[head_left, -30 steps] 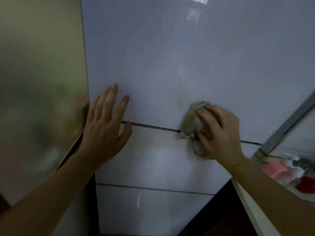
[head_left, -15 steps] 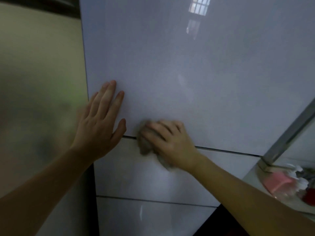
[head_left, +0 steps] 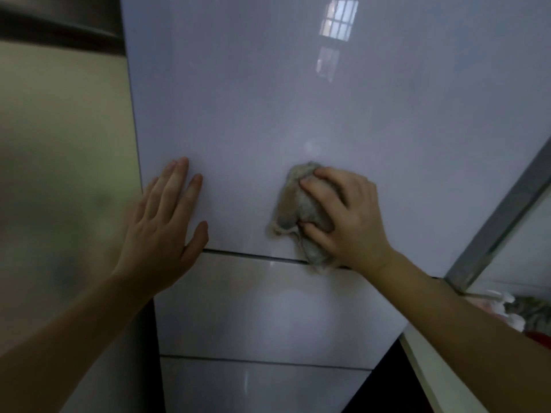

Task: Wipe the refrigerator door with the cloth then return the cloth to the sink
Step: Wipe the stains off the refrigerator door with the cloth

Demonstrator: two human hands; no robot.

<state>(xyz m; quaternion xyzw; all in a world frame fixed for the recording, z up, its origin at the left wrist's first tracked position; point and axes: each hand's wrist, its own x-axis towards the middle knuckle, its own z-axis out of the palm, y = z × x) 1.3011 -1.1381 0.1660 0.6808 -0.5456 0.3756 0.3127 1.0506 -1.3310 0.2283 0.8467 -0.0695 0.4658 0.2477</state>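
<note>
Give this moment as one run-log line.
phase: wipe | right hand: grips cloth against refrigerator door | left hand: flat on door

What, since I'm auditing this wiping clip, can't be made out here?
Head view only:
- Sink: outside the frame.
- Cloth: partly covered by the right hand.
- Counter items, right edge: blurred and cut off.
- Refrigerator door: top cut off by the upper edge.
</note>
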